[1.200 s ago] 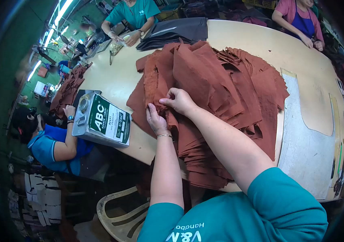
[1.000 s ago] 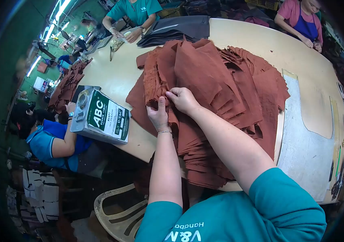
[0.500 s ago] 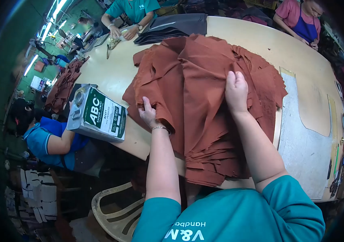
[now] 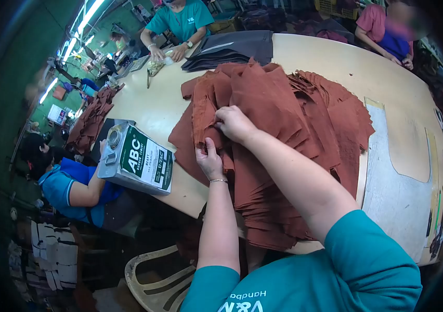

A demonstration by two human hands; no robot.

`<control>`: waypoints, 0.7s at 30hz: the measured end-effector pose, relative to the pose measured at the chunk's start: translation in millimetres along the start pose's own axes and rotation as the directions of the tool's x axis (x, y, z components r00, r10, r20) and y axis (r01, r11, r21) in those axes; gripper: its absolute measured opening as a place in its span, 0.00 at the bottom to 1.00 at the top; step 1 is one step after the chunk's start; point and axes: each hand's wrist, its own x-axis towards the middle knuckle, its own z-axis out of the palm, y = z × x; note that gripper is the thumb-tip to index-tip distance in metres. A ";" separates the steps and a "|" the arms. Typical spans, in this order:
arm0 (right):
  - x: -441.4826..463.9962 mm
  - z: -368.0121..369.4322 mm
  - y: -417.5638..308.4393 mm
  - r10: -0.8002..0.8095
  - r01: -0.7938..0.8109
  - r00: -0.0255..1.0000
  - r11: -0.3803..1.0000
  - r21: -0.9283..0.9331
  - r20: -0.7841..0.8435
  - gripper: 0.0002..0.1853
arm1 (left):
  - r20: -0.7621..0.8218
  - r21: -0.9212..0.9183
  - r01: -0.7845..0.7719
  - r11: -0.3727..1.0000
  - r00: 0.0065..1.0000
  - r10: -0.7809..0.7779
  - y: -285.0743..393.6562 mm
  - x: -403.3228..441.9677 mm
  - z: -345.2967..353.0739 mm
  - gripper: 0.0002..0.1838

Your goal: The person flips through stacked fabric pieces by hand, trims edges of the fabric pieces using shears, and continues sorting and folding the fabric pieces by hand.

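A big heap of reddish-brown fabric pieces (image 4: pixel 268 99) lies in layers on the table before me, its near edges fanned and hanging over the front edge. My left hand (image 4: pixel 211 160) grips the folded left edge of several fabric pieces, thumb upward. Just above it, my right hand (image 4: pixel 234 124) is closed on the same fabric edge, its fingertips partly hidden in the folds. To the left of the heap stands a metal can of rubber cement (image 4: pixel 146 162), tilted in my view.
A pale table (image 4: pixel 310 49) carries a dark fabric stack (image 4: pixel 232 49) at the back and a grey flat template (image 4: pixel 395 208) at right. Co-workers sit at left, back and far right. More brown pieces (image 4: pixel 92 117) lie at left. A plastic chair (image 4: pixel 143 275) stands below.
My right hand has moved left across the heap, from its right side to beside my left hand. The top fabric has shifted and folded leftward. The view has moved slightly.
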 end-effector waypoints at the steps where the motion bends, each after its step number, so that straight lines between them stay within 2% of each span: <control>1: 0.1 -4.7 1.4 -0.080 0.080 0.997 0.997 0.007 -0.020 0.06 | -0.004 -0.065 -0.004 0.998 1.000 0.004 1.3 -0.1 2.2 0.18; 2: -4.1 -14.2 5.9 -0.181 0.183 0.983 0.981 0.059 -0.037 0.07 | -0.036 -0.112 -0.031 0.993 0.999 0.027 2.1 -1.3 4.8 0.15; 3: -10.9 -23.9 7.3 -0.281 0.285 0.959 0.952 0.116 -0.045 0.08 | -0.038 -0.169 0.025 0.985 0.999 -0.031 -1.1 -0.4 -0.8 0.15; 5: -18.8 -40.1 4.8 -0.267 0.263 0.964 0.957 0.125 0.019 0.09 | -0.006 -0.285 0.124 0.950 0.991 -0.131 -2.5 6.4 -10.3 0.13; 7: -26.1 -50.6 5.5 -0.266 0.257 0.963 0.955 0.147 0.046 0.09 | -0.035 -0.315 0.222 0.923 0.969 -0.245 0.3 3.7 -15.2 0.15; 8: -30.7 -55.4 5.5 -0.322 0.313 0.946 0.936 0.161 0.028 0.06 | -0.033 -0.330 0.248 0.911 0.961 -0.274 -0.7 4.5 -18.5 0.16; 11: -56.9 -88.6 -4.8 -0.226 0.210 0.910 0.974 0.085 0.348 0.04 | -0.082 -0.327 0.232 0.916 0.959 -0.272 17.1 -3.8 -4.3 0.22; 13: -70.0 -104.7 1.3 -0.214 0.234 0.888 0.972 0.000 0.407 0.04 | -0.163 -0.258 0.212 0.943 0.952 -0.258 21.8 -5.7 -1.4 0.25; 14: -74.0 -111.3 2.2 -0.150 0.154 0.888 0.988 0.026 0.434 0.06 | -0.213 -0.199 0.213 0.956 0.943 -0.254 19.1 -1.9 -4.1 0.27; 15: -72.4 -114.3 0.8 -0.163 0.175 0.870 0.984 0.018 0.465 0.07 | -0.262 -0.143 0.215 0.966 0.933 -0.247 20.6 0.0 -2.4 0.29; 16: -70.8 -116.2 -0.7 -0.175 0.194 0.852 0.981 0.012 0.494 0.08 | -0.238 -0.185 0.263 0.947 0.923 -0.303 28.3 -2.7 1.1 0.31; 17: -69.8 -117.3 -3.3 -0.182 0.208 0.835 0.978 0.008 0.519 0.08 | -0.228 -0.182 0.245 0.952 0.932 -0.283 24.0 -2.6 -1.9 0.31; 19: -59.7 -125.6 -8.1 -0.116 0.122 0.798 0.992 0.029 0.592 0.09 | -0.205 -0.173 0.203 0.964 0.950 -0.237 5.9 6.5 -15.7 0.30; 21: -54.4 -140.8 -5.5 -0.100 0.081 0.778 0.995 0.059 0.621 0.11 | -0.042 -0.537 0.399 0.744 0.867 -0.496 -12.4 15.9 -35.6 0.27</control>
